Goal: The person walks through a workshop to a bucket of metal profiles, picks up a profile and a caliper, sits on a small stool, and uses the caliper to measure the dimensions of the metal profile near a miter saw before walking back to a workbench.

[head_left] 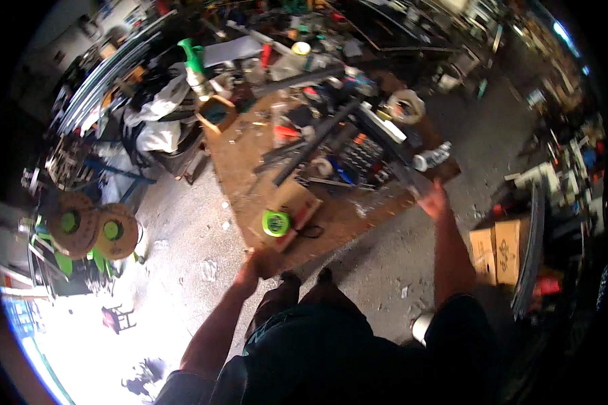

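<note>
My right hand (434, 200) is at the right side of the wooden workbench, closed round the near end of a long dark bar (383, 135). The bar slants away over the bench, and its near end is smeared by motion. My left hand (255, 262) is at the bench's near left corner, beside a cardboard box (297, 201); its fingers are blurred and partly hidden. A round lime-green tape measure (275, 223) rests on the box. Another dark bar (317, 142) lies across the middle of the bench, next to a black tray of small parts (359, 156).
On the workbench (344, 236) are a white roll (407, 106), a spray can (431, 156), an open wooden box (216, 113) and a green-topped bottle (194, 67). Cardboard cartons (496, 250) stand at right. Two brown discs with green hubs (113, 231) are at left. Scraps litter the floor.
</note>
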A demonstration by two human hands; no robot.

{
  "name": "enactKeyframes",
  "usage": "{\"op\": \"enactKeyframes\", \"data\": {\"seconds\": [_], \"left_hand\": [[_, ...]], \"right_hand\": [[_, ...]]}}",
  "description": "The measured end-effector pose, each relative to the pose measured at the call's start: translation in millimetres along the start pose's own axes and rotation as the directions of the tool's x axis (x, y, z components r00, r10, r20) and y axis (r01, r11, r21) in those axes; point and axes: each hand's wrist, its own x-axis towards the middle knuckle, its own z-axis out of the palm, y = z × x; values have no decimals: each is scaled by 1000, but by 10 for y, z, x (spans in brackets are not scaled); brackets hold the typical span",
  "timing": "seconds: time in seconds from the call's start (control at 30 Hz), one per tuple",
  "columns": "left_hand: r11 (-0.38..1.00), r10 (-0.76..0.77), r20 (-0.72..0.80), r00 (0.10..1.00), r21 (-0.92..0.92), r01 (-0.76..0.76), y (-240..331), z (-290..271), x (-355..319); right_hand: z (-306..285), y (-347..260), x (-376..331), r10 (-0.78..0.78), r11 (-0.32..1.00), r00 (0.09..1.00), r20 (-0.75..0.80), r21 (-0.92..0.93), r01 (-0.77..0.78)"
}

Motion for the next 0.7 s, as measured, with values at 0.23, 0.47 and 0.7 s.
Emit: {"op": "enactKeyframes", "data": {"seconds": [0.23, 0.47, 0.7], "left_hand": [[958, -266, 71, 961, -90, 272, 263, 1248, -243], [995, 18, 628, 778, 66, -76, -847, 1659, 379], [848, -402, 793, 458, 511, -141, -406, 1108, 429]], "right_hand": [[-393, -986, -850, -436, 560, 733, -523, -795, -233], [645, -691, -1307, -98, -968, 949, -301, 250, -20], [925, -487, -1609, -354, -569, 921, 162, -819, -75]]}}
